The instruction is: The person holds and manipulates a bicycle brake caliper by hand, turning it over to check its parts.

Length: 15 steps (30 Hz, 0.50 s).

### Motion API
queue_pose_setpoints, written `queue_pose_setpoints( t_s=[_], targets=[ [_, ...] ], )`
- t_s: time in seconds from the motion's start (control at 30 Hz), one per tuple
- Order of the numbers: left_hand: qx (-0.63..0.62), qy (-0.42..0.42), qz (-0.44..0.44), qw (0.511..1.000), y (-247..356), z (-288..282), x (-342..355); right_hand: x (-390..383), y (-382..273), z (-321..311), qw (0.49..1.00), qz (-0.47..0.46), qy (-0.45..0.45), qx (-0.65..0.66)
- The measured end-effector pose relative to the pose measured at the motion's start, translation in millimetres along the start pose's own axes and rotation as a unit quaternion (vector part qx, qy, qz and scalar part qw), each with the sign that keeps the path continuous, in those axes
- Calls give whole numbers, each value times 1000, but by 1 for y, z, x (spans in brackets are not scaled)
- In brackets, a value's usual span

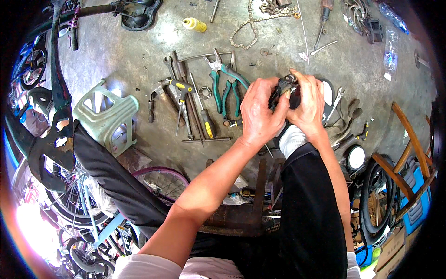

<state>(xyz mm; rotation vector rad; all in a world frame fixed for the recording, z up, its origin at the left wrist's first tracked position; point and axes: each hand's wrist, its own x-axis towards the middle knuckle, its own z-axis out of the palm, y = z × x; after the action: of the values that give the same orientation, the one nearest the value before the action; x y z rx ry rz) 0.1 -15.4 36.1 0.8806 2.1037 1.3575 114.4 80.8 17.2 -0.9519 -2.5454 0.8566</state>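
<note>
My left hand and my right hand close around a small black metal part, fingers curled on both sides of it; its exact kind is hard to make out. Below them my raised foot shows a white sock. Left of my hands lie green-handled pliers, a hammer, a yellow-black screwdriver, T-handled tools and several wrenches. Right of them lie a silver wrench and grimy gloves.
A pale plastic stool and bicycle parts crowd the left. Wooden bars, tyres and cardboard are at right. A chain, yellow bottle and plastic bottles lie farther up the concrete floor.
</note>
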Motion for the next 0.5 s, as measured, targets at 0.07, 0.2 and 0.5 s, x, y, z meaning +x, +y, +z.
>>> queue_pose_setpoints(
  t_s=[0.07, 0.2, 0.5],
  targets=[
    [20, -8, 16, 1000, -2, -2, -1, 4, -3, 0, 999, -18, 29, 3],
    [27, -7, 25, 999, -4, -1, -3, 1, -2, -1, 1000, -16, 23, 1],
    [6, 6, 7, 1000, 2, 1, 0, -2, 2, 3, 999, -24, 28, 1]
  ],
)
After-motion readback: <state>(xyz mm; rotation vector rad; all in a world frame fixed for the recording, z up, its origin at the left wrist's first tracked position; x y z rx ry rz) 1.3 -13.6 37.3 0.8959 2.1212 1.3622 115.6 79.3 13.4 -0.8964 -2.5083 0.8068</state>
